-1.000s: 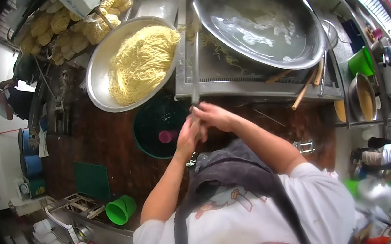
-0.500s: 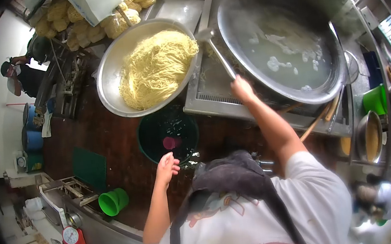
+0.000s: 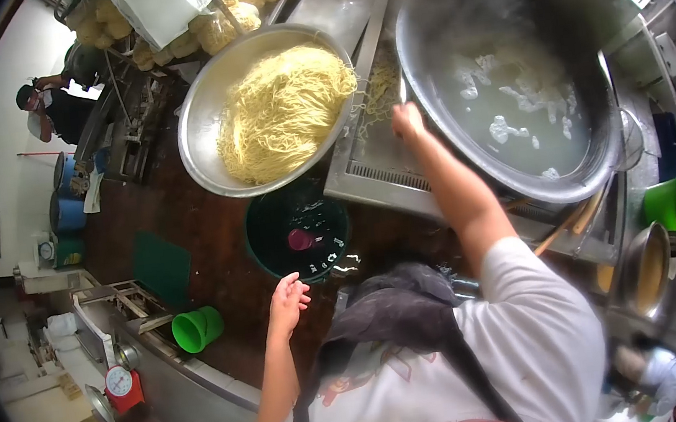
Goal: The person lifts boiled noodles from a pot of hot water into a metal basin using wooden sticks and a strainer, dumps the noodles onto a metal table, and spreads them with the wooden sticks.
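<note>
My right hand [image 3: 407, 121] is closed on the handle of a metal tool [image 3: 402, 90], at the left rim of a large steaming pot [image 3: 467, 163]; the tool's far end cannot be made out. White foam floats on the cloudy water [image 3: 531, 137] in the pot. Left of that hand, a wide metal bowl [image 3: 200, 156] holds a heap of yellow noodles [image 3: 284, 116]. My left hand [image 3: 286, 302] is empty with its fingers apart, just below a dark green tub [image 3: 263, 250] of water with a pink cup [image 3: 301, 239] in it.
Bagged noodles [image 3: 227, 29] lie at the upper left. A green bucket [image 3: 197, 329] and a red scale [image 3: 123, 387] are at the lower left. Wooden handles [image 3: 587, 214] stick out below the pot. A person [image 3: 56, 111] is at the far left, another [image 3: 662, 374] at the lower right.
My hands have parted from the tool they were both touching. My right hand has moved up beside the pot with the tool; my left hand has moved down and left. The view has shifted.
</note>
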Motion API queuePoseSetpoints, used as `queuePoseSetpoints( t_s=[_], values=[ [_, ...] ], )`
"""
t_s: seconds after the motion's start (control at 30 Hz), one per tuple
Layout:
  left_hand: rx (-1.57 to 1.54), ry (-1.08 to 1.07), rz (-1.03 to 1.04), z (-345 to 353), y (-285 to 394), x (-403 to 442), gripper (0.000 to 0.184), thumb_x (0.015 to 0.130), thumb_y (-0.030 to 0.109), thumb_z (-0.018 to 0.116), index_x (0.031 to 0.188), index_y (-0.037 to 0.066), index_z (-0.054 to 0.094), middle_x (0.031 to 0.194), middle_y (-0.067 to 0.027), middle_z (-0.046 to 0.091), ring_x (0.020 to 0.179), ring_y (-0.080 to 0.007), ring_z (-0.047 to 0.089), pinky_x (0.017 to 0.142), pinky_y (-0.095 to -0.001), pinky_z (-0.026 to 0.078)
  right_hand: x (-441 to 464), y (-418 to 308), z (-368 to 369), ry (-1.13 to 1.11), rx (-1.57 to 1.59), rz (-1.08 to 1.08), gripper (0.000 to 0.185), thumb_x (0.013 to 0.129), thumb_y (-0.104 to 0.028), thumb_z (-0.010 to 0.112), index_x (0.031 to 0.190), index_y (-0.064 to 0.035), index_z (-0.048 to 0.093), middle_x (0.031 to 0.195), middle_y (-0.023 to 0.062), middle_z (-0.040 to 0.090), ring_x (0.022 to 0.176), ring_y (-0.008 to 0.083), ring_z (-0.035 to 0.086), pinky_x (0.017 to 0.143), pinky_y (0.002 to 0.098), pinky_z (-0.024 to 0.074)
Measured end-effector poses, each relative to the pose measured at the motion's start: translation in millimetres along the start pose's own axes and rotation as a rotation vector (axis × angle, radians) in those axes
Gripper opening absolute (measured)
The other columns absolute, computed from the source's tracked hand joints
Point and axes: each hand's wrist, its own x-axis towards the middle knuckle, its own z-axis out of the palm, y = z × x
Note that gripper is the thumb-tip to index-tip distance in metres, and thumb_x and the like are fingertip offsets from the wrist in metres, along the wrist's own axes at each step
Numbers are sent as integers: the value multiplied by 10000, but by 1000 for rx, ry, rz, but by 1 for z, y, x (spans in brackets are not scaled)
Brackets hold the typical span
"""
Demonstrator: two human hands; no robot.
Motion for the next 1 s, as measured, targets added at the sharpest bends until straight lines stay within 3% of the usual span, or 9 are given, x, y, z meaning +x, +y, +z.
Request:
queuePoseSetpoints(
  t_s=[0.23, 0.27, 0.33, 0.43, 0.5, 0.6, 0.7, 0.87, 1.0],
  values=[
    [-9, -26, -124, -42, -61, -19, 441, 1029, 281, 538, 1369, 3, 507, 1034, -104, 681, 760, -128, 639, 643, -259, 527, 15, 21, 31, -332, -998, -114, 189, 820, -189, 717, 878, -11, 746, 1028, 207, 715, 902, 327, 716, 807, 403, 578],
    [-19, -34, -160, -48, -73, -19, 440, 1027, 284, 543, 1364, 2, 511, 1033, -102, 682, 757, -128, 641, 641, -259, 527, -30, 15, 27, -464, -1197, -364, 149, 835, -163, 694, 874, -25, 738, 1101, 211, 703, 922, 352, 718, 873, 433, 563],
    [5, -108, -179, -61, -91, -15, 444, 1021, 289, 556, 1358, 3, 517, 1025, -97, 682, 754, -126, 641, 642, -259, 526, -130, -8, 8, -285, -1118, -413, 281, 872, -179, 661, 986, 77, 674, 950, 249, 706, 852, 330, 716, 696, 431, 610],
    [67, -206, -151, -90, -100, -8, 445, 1013, 292, 574, 1349, 3, 526, 1012, -91, 683, 750, -122, 641, 642, -259, 526, -256, -39, 8, -189, -415, 162, 371, 972, -207, 512, 1114, 131, 459, 882, 312, 675, 775, 381, 716, 596, 465, 604],
    [119, -252, -107, -110, -102, 0, 438, 1007, 286, 584, 1338, 2, 537, 1002, -84, 683, 743, -119, 637, 638, -260, 525, -321, -36, 13, -174, -348, 236, 387, 989, -234, 502, 1108, 127, 428, 870, 318, 670, 752, 384, 716, 564, 473, 593],
    [185, -257, -52, -151, -104, 18, 427, 1000, 271, 597, 1330, 5, 544, 991, -73, 682, 725, -112, 629, 631, -259, 523, -404, 13, 24, -17, -453, 149, 354, 991, -262, 541, 1032, 88, 508, 814, 245, 680, 635, 321, 696, 481, 426, 546],
    [180, -214, -7, -187, -92, 25, 415, 1000, 252, 593, 1334, 11, 544, 989, -71, 683, 719, -105, 625, 628, -252, 523, -468, -52, -15, -43, -212, 358, 339, 990, -290, 568, 972, 48, 557, 745, 187, 665, 550, 269, 652, 448, 389, 503],
    [118, -240, 76, -208, -76, 24, 404, 1011, 230, 570, 1347, 8, 535, 993, -76, 684, 737, -109, 629, 630, -250, 527, -407, -112, -20, -38, -137, 236, 325, 951, -266, 567, 892, 49, 615, 647, 184, 659, 497, 310, 653, 492, 416, 538],
    [143, -303, 92, -201, -86, 19, 423, 1008, 235, 578, 1356, 1, 526, 999, -74, 682, 747, -110, 631, 634, -249, 527, -344, -120, 14, 89, -317, 233, 304, 941, -245, 544, 867, 34, 641, 853, 290, 687, 744, 373, 708, 679, 454, 571]
  ],
)
